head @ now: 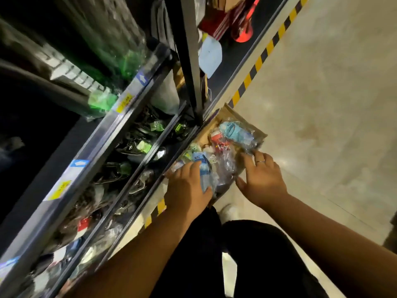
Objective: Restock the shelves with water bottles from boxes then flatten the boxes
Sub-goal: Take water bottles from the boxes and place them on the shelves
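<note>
**Both hands at an open box of wrapped bottles beside the shelf**

At far left, the shelf [90, 147] runs diagonally through the view. Its tiers hold dark, plastic-wrapped goods that are blurred, and yellow price labels [124, 102] are fixed to its front rail. A band of striped tape [268, 47], yellow and black, edges the base of the shelf where it meets the floor.

The left hand [189, 186] reaches into the near left corner of the box. Its fingers curl over a blue bottle [204, 171] in clear wrap, with the thumb below it, so the hand appears to grip the bottle.

The cardboard box [261, 134] sits on the floor, touching the foot of the shelf, with its top open. Inside lie more wrapped bottles, among them a second blue bottle [235, 131] at the far end and a red-capped bottle [217, 139] near the middle.

The right hand [262, 177], wearing a ring [260, 161], is spread wide, with its fingertips resting on the clear wrap at the near right side of the box.

The pale floor [322, 104] fills the right of the view.
</note>
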